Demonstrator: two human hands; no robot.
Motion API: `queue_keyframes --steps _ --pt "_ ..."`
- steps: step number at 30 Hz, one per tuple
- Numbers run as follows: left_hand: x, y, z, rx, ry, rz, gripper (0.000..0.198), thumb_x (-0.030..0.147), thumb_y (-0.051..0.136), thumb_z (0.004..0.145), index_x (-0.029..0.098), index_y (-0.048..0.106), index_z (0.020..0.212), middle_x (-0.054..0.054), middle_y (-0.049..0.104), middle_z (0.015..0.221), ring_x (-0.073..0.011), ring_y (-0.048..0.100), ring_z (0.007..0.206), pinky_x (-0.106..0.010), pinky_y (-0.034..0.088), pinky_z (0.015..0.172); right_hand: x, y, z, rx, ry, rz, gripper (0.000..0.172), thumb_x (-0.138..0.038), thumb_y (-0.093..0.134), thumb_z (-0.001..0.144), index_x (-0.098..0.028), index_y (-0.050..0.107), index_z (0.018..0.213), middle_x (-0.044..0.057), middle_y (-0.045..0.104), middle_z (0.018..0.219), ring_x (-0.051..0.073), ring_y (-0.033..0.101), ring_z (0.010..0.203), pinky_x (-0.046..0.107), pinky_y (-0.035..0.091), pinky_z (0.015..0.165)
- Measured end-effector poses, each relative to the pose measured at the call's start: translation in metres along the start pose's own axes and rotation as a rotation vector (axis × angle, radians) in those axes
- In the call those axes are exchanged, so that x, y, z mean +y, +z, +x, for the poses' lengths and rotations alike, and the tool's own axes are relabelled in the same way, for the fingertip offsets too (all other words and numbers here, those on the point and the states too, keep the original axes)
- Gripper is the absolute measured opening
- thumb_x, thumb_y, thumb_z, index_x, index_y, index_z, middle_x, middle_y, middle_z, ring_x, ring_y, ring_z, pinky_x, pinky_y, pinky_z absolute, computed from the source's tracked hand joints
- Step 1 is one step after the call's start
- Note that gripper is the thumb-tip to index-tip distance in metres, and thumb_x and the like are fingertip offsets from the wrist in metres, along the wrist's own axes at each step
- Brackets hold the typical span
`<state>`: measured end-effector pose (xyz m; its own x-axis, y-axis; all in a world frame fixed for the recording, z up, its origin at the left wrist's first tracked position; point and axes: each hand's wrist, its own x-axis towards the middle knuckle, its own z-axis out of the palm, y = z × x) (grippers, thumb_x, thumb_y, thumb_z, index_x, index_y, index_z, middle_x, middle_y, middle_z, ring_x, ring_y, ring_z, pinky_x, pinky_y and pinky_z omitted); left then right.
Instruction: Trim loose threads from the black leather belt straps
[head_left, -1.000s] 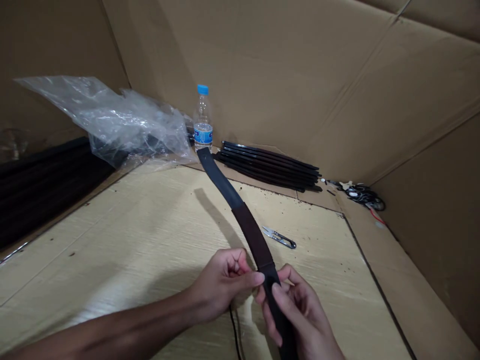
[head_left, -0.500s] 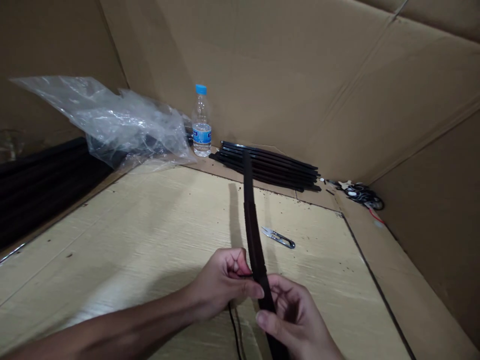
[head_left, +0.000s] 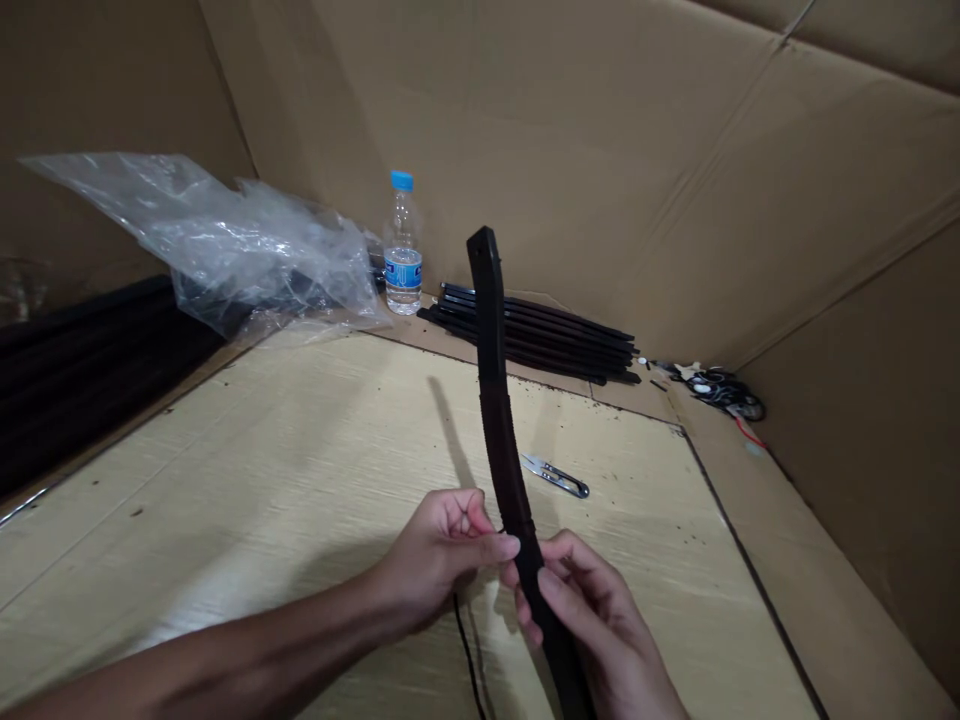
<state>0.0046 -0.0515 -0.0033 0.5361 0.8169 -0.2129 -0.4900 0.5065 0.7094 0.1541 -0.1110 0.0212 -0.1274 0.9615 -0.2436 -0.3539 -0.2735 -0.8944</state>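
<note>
A long, slightly curved black stick [head_left: 493, 330] with a small hole near its top end rises in front of me. Dark brown wrapping [head_left: 504, 450] covers its middle stretch. My right hand [head_left: 600, 600] holds the stick below the wrapping, thumb in front and fingers behind. At the wrapping's lower edge, my left hand [head_left: 450, 550] pinches a thin black cord against the stick's left side. The cord's loose end [head_left: 466, 650] hangs beneath that hand. Thread snips [head_left: 556, 476] lie on the table just right of the stick.
Behind the stick lies a bundle of black sticks [head_left: 562, 340]. A water bottle [head_left: 403, 250] and a clear plastic bag [head_left: 255, 250] stand at the back left, beside dark lengths [head_left: 90, 370]. Tangled cords [head_left: 724, 390] sit at the right. Cardboard walls [head_left: 562, 130] enclose the table [head_left: 262, 470].
The stick's upper end has tilted up and towards me, showing its tip and hole. My right thumb has moved up onto the stick's face. My left hand keeps its pinch.
</note>
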Motion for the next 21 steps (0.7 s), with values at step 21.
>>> queue_keyframes --steps 21 --pt "-0.0009 0.0002 -0.0043 -0.039 0.033 0.055 0.036 0.031 0.083 0.064 0.015 0.050 0.061 -0.002 0.065 0.054 -0.0152 0.063 0.047 -0.024 0.047 0.048 -0.0029 0.0030 -0.0033 0.030 0.113 0.194 0.028 -0.034 0.076 0.076 -0.018 0.054 0.082 0.004 0.070 0.078 0.012 0.063 0.064 0.022 0.047 0.058"
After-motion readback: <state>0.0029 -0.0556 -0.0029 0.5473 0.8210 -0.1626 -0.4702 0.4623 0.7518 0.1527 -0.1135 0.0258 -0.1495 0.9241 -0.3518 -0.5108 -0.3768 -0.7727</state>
